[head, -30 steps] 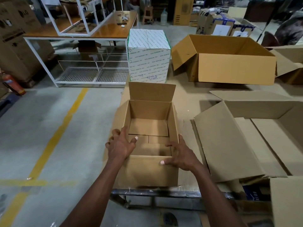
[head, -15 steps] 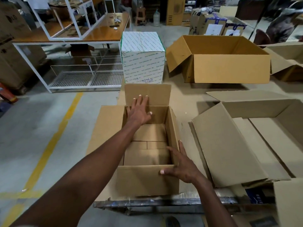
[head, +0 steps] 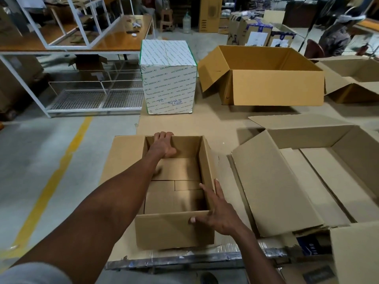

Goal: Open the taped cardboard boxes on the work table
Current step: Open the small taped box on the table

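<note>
The left hand (head: pixel 163 145) reaches across the small open box (head: pixel 174 230) and hooks its curled fingers over the far rim, where the far flap is folded down out of sight behind the wall. The right hand (head: pixel 217 214) lies spread and nearly flat on the near right corner of the same box, fingers straight, thumb on the front wall, pinching nothing. This box sits at the near edge of the work table (head: pixel 221 124), its left flap (head: pixel 127 160) laid out flat over the table's side; it appears empty, only the bottom flaps showing inside.

The risk I see is the box's place: it stands close to the table's near edge, so a hard pull on the far rim toward the body could slide it off, the right hand merely resting against it rather than clamping. A forced flap could also tear at its crease.

Right of the small box lies a large flattened carton (head: pixel 287 181) with flaps splayed. Beyond it stands a big open box (head: pixel 276 87), and left of that a white printed box (head: pixel 169 78), sealed, perhaps the next to open. The table is covered in brown cardboard sheet. Left of the small box runs grey concrete floor with a yellow line (head: pixel 61 167), and farther off a white-framed bench (head: pixel 114 41) with a wooden top.
</note>
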`<action>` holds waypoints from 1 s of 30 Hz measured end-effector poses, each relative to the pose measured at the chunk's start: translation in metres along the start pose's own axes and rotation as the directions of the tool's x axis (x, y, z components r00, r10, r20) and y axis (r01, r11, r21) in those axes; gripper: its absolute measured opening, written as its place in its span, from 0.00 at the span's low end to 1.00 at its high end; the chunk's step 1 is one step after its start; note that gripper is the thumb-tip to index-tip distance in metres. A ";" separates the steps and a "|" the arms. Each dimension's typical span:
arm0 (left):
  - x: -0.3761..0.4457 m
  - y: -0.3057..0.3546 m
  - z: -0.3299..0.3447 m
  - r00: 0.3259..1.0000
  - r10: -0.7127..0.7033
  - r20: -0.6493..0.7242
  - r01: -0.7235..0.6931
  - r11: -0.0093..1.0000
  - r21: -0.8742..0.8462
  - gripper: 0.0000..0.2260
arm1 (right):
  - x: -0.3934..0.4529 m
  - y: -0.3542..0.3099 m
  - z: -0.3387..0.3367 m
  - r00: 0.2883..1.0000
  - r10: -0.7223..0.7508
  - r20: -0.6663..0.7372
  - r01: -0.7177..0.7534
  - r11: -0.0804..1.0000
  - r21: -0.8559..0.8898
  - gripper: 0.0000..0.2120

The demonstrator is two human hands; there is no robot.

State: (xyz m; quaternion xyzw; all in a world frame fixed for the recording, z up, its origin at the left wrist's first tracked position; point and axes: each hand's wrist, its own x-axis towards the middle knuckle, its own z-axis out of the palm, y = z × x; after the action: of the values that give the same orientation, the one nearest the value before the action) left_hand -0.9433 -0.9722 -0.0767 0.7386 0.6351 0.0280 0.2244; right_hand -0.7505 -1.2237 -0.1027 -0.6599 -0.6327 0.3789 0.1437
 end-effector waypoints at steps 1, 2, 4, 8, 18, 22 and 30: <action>0.000 0.001 0.001 1.000 0.005 -0.003 -0.005 1.000 -0.009 0.34 | -0.001 0.000 -0.001 1.000 0.003 -0.004 -0.003 1.000 -0.002 0.54; 0.001 0.001 0.001 1.000 0.010 -0.007 -0.010 1.000 -0.020 0.34 | -0.002 0.000 -0.001 1.000 0.008 -0.008 -0.009 1.000 -0.008 0.56; 0.002 0.000 0.001 1.000 0.022 -0.005 -0.022 1.000 -0.014 0.35 | -0.002 0.002 -0.002 1.000 0.016 -0.014 -0.016 1.000 -0.025 0.58; -0.006 -0.007 -0.008 0.998 0.058 0.004 -0.058 0.998 0.004 0.36 | -0.001 0.006 -0.005 1.000 0.018 0.004 -0.018 0.995 -0.100 0.62; -0.150 -0.021 0.018 0.967 0.010 -0.255 -0.134 0.870 -0.474 0.17 | -0.007 -0.033 -0.016 0.978 -0.200 -0.053 0.187 0.963 -0.195 0.47; -0.235 -0.029 0.031 0.882 -0.134 -0.452 -0.199 0.764 -0.614 0.13 | -0.008 -0.066 0.004 0.958 -0.226 -0.177 0.244 0.966 0.085 0.31; -0.366 -0.087 0.050 0.659 -0.543 -0.520 -0.169 0.567 -0.807 0.13 | -0.015 -0.130 0.078 0.921 -0.313 -0.231 0.383 0.833 0.400 0.15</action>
State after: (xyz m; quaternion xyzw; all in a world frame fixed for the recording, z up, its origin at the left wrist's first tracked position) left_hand -1.0775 -1.3273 -0.0645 0.3976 0.6663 0.5737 0.2624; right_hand -0.8969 -1.2400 -0.0628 -0.5114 -0.6277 0.4259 0.4038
